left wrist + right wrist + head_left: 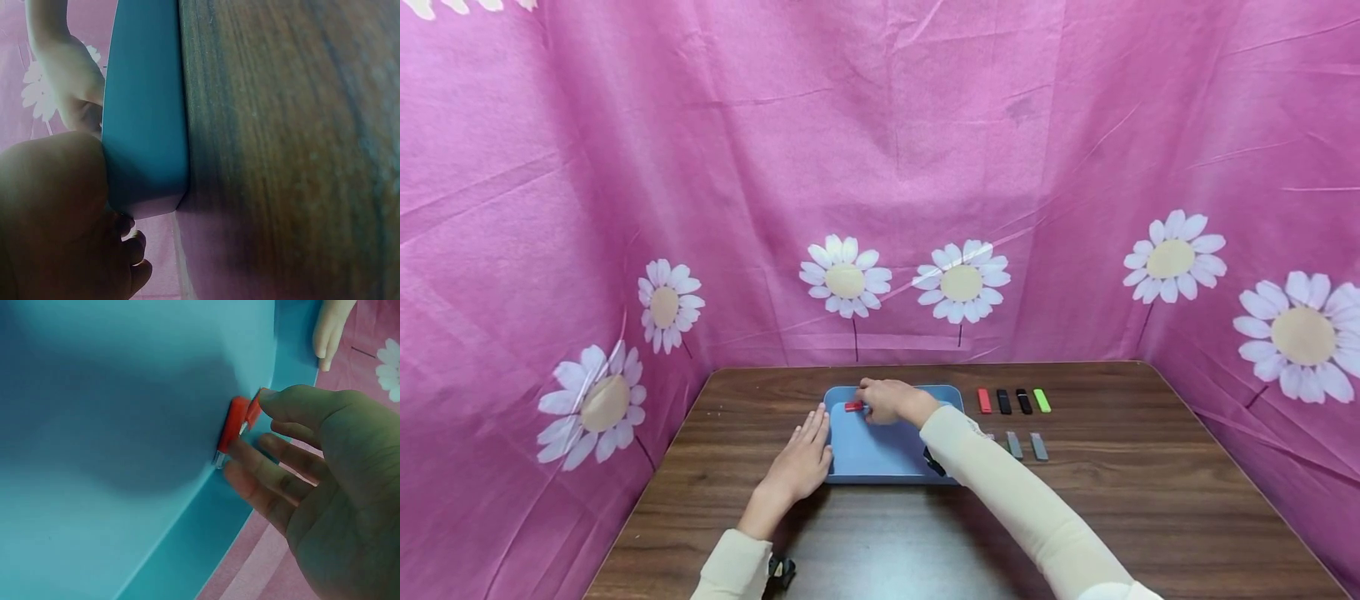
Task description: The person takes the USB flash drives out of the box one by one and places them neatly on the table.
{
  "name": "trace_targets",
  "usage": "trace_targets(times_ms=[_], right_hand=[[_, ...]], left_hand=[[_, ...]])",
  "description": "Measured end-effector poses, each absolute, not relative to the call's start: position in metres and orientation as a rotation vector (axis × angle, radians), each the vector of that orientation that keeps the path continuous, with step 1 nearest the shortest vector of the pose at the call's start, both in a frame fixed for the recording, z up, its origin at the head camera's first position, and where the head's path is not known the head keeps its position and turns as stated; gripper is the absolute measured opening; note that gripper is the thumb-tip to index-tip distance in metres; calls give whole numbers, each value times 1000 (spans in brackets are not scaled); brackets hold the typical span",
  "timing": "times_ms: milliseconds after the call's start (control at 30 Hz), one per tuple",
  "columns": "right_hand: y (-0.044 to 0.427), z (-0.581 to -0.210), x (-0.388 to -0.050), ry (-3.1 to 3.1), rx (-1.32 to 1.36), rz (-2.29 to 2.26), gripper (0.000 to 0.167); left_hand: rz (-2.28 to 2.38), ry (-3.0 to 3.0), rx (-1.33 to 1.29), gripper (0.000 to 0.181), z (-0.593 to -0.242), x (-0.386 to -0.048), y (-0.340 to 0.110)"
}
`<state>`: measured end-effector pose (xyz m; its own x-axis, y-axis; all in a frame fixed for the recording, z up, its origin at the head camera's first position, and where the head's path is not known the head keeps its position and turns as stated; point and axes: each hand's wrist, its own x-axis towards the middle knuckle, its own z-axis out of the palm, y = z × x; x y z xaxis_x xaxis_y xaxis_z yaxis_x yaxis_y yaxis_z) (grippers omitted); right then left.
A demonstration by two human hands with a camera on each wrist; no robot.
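Observation:
A blue tray (880, 478) lies on the table. My left hand (802, 464) rests along its left edge, fingers fairly straight; the left wrist view shows the palm (56, 194) against the outer wall. My right hand (886, 402) reaches into the tray's far left part. There, in the right wrist view, a red USB stick (234, 422) with a shiny end lies by the tray wall. A second red piece (254, 411) shows beside it, near my thumb tip; whether it is another stick or a reflection I cannot tell. My fingers are spread loosely around them.
Right of the tray stand a red stick (984, 401), two black sticks (1003, 402) and a green stick (1041, 400) in a row. Grey sticks (1039, 447) lie nearer, partly hidden by my right sleeve (1022, 500). A pink flowered curtain (895, 167) surrounds the table (1120, 467).

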<state>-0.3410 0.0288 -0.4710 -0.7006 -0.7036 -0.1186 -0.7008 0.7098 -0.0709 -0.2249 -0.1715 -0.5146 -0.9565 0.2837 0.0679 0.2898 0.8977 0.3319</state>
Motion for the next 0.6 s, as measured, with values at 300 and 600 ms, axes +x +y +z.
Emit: trace_targets(times_ms=[300,600], right_hand=[[26,-474,-337,2750,-1112,65,55],[23,-478,-332,2745,-1132,208,56]], left_hand=[[-536,-3049,-461,60,-516,-225,-172],[-543,-3058,-450,60,-515,-224,-171]])
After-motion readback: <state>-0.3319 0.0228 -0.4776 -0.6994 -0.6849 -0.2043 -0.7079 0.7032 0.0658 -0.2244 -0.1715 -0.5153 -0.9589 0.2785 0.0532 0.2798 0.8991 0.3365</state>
